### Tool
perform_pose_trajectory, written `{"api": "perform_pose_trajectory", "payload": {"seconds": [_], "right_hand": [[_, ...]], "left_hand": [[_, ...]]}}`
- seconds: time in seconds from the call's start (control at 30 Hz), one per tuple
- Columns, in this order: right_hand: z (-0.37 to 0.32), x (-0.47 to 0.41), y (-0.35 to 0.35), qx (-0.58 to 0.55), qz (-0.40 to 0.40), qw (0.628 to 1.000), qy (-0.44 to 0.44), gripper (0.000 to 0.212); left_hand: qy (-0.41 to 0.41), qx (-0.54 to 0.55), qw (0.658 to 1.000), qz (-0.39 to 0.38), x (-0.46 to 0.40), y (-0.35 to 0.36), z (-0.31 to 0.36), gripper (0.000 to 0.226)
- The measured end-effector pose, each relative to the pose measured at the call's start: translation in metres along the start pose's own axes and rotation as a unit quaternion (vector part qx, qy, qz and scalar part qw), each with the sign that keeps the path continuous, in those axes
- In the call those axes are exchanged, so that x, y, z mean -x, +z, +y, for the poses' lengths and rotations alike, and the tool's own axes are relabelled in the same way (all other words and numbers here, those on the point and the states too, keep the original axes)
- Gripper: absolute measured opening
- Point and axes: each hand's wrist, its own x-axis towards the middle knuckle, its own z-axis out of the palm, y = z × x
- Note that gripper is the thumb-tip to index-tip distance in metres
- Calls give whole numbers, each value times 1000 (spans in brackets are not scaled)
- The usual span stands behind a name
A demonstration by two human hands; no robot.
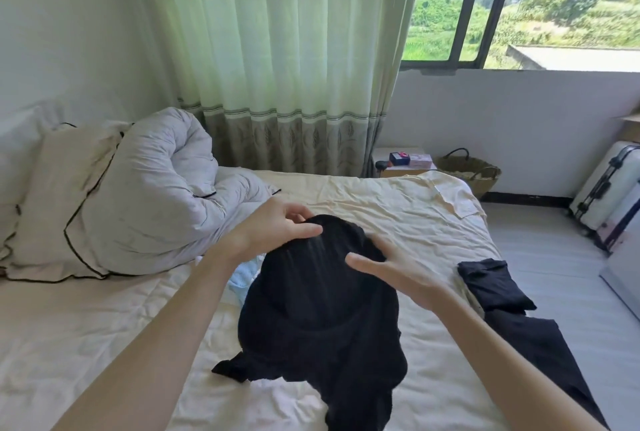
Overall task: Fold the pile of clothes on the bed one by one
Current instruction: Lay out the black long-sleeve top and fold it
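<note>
Spreading wide under everything is the bed (104, 344), its cream sheet creased, with a rolled white duvet (162, 188) and a pillow (62, 202) banked against the wall on the left. Out in the middle hangs the piece in play — a black garment (322, 319), lifted by its top edge, its long axis running from the hands down toward the near edge of the bed, where the loose lower part drags and bunches on the sheet.

Off to the right lies a folded black piece (491, 283), squared up near the mattress edge, and another dark cloth (540, 354) trails below it. A bit of pale blue fabric (242, 281) peeks out from behind the hanging garment on the left — more of the pile, by my reckoning.

Now the hands. The left hand (277, 226) sits at the upper left of the top edge, thumb and fingers curled in and pinching the black cloth. The right hand (391, 268) is lower and to the right, fingers spread and fairly straight, laid against the front of the fabric rather than gripping it — whether the thumb catches any cloth behind, I cannot tell.

So the garment hangs between and below both hands, with the left one carrying it. My read: the right hand needs a proper hold on the top edge before the piece can be laid flat.
</note>
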Motion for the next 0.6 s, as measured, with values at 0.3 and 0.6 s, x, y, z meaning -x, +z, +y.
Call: {"api": "perform_pose_trajectory", "payload": {"seconds": [0.3,0.6], "right_hand": [[-26,-18,3,233,115,949,-179,6],[-33,-31,-35,269,218,927,-144,26]], "left_hand": [[55,-193,973,116,0,6,2,7],[-109,-261,922,264,53,-33,-112,14]]}}
